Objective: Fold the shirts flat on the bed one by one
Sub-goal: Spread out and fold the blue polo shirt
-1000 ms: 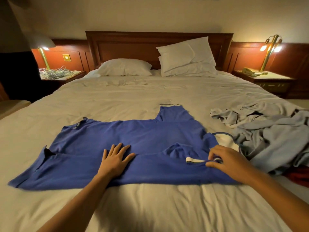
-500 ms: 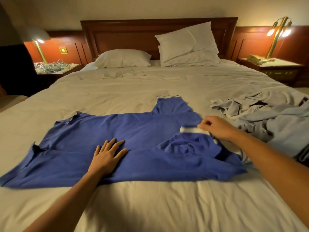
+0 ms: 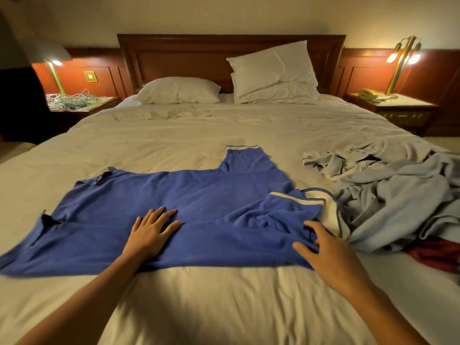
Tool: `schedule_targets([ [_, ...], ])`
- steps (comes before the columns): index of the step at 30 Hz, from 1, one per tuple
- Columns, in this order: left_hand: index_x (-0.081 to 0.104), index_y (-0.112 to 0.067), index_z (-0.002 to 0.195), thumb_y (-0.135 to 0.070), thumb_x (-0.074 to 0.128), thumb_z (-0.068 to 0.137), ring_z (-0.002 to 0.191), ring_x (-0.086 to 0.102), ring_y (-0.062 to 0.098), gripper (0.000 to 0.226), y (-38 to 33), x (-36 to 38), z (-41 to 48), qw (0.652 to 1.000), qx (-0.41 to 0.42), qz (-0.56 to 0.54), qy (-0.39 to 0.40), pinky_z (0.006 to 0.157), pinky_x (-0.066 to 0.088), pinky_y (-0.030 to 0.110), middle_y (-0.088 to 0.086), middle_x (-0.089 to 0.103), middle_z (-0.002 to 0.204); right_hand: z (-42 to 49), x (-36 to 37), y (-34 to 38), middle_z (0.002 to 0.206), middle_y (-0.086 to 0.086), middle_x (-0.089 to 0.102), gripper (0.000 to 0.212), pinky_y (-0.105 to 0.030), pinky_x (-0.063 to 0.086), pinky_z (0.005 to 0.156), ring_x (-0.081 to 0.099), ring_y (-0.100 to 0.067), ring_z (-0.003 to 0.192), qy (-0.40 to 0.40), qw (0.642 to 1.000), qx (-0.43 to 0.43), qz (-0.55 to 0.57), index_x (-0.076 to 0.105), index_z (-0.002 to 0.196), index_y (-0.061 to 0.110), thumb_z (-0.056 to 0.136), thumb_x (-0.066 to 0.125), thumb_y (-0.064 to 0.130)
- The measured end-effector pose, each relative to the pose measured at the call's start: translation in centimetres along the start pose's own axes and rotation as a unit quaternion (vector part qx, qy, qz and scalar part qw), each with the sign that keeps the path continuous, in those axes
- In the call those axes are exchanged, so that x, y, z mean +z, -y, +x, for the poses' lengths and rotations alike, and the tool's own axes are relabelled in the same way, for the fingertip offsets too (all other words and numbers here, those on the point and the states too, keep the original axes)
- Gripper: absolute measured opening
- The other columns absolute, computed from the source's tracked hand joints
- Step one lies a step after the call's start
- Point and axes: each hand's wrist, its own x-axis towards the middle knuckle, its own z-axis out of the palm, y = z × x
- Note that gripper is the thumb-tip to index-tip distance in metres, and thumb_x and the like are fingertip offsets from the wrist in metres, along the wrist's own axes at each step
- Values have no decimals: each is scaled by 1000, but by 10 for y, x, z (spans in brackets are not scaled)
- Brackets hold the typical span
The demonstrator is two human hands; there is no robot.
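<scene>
A blue shirt (image 3: 174, 197) with white-trimmed sleeves lies spread across the white bed (image 3: 224, 307), its body running left to right. One sleeve points toward the headboard; the near sleeve (image 3: 293, 202) is folded over the body, its white cuff facing right. My left hand (image 3: 150, 232) presses flat on the middle of the shirt, fingers spread. My right hand (image 3: 328, 247) hovers over the shirt's right end with fingers spread, holding nothing. A white collar edge shows just beyond it.
A heap of light grey-blue garments (image 3: 388, 195) lies at the right of the bed, with a dark red cloth (image 3: 435, 255) at its near edge. Pillows (image 3: 271, 73) lean on the headboard. Nightstands with lamps flank the bed.
My right hand carried the near sleeve's cuff away from me, laid it on the shirt, let go, and came back to the shirt's right end. My left hand stayed pressed down.
</scene>
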Motion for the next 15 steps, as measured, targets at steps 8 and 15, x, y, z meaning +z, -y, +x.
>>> schedule_targets([
  [8,28,-43,153,-64,30,98,153,11,20,59,-4,-2,-6,1000,-10,-3,-9,124,5,44,-8,19,165,15,-34,-25,96,15,57,61,-24,43,72,55,-5,80,174,984,26,10,51,116,41,68,83,57],
  [15,33,-40,151,-73,22,88,150,21,20,72,-8,-6,-3,1000,-5,10,-13,123,13,47,-5,26,162,69,-35,10,110,-2,66,46,-36,48,82,62,-28,105,-31,993,-104,-50,58,130,20,90,67,42],
])
